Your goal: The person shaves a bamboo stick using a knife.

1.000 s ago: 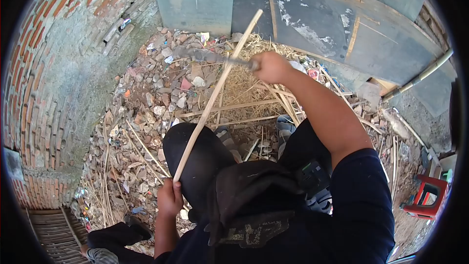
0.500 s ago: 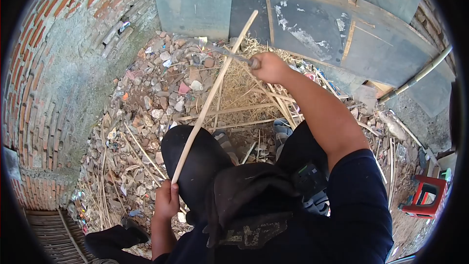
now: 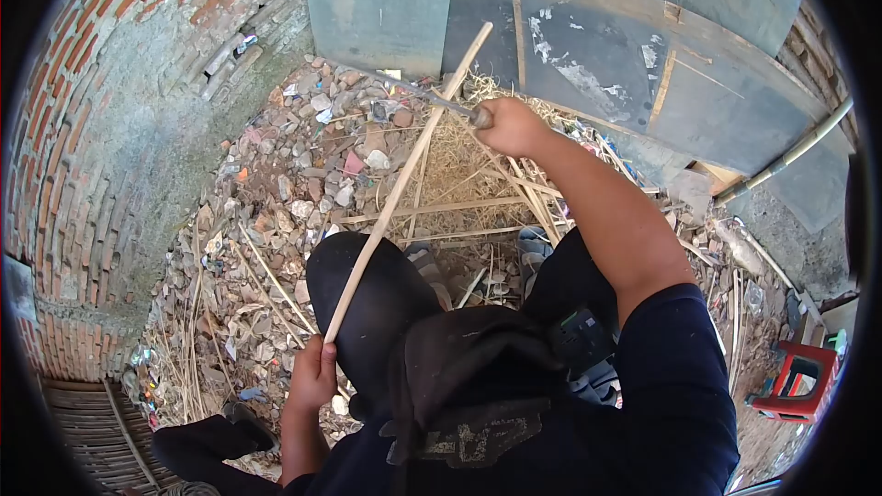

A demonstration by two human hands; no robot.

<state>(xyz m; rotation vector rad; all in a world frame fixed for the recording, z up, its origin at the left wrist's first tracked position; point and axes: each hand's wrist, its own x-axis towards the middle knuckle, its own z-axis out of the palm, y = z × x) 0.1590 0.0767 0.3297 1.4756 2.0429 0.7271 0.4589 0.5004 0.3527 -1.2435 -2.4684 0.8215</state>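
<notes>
My left hand [image 3: 313, 375] is closed round the lower end of a long pale bamboo strip [image 3: 395, 193]. The strip slants up and away across my knee, its far end raised over the rubble. In my right hand [image 3: 514, 127] is the handle of a long-bladed knife [image 3: 413, 90]. Its blade points to the left and crosses the strip near the far end, apparently touching it. Thin pale shavings [image 3: 473, 165] lie heaped on the ground below the knife.
Rubble and stones [image 3: 276, 211] cover the ground, with loose bamboo strips [image 3: 441, 208] among them. A brick wall [image 3: 119, 156] rises on the left, and grey panels [image 3: 588, 55] stand ahead. A red plastic stool [image 3: 801, 384] is at the right. Another person's dark-clothed leg [image 3: 207, 441] shows at lower left.
The knife blade shows more clearly now, stretched out to the left of the strip. The whole view has shifted slightly; both hands keep their holds.
</notes>
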